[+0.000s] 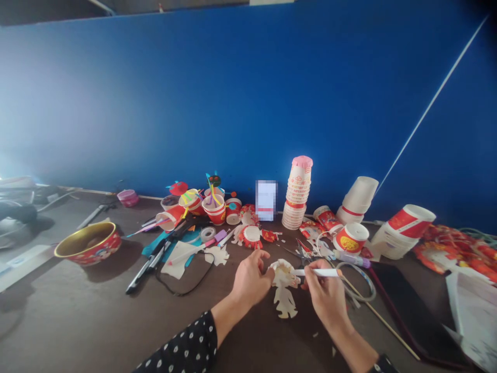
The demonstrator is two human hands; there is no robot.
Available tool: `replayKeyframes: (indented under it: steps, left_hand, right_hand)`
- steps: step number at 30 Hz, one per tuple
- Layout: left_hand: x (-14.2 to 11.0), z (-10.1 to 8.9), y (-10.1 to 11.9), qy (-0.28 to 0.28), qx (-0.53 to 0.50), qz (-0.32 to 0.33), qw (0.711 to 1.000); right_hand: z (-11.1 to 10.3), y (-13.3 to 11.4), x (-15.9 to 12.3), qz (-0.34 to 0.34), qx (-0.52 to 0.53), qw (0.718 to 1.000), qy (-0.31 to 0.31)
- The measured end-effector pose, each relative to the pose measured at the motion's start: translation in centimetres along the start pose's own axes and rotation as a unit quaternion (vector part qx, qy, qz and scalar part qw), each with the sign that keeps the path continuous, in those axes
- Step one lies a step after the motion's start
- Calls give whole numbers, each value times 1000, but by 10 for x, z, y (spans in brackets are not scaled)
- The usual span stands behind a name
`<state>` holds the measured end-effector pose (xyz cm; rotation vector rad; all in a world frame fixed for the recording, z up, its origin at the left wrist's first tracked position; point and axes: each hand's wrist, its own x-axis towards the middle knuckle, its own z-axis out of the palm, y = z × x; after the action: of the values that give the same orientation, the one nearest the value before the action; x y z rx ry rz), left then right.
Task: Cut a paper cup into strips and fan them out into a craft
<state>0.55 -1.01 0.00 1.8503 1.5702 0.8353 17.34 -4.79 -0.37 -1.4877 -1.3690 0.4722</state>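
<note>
Right grip clenches white marker, tip at paper cutout figure. Left grip curls against cutout's edge; hold unclear.

Left glare hazes the blue wall; shadows fall rightward; edges bow.

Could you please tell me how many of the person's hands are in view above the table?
2: the left hand touches the edge of the white paper cut-out, and the right hand holds a slim white pen beside it.
</note>
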Motion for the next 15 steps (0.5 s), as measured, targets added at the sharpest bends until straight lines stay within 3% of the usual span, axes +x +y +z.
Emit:
replayKeyframes:
  steps: [7,15]
  left_hand:
    - [-6,1,4,-94,61,35,993]
    - [-7,1,3,-116,137,47,983]
  right_hand:
    - [2,9,1,-11,-9,999,-33]
    - [5,6,-1,19,13,998,-51]
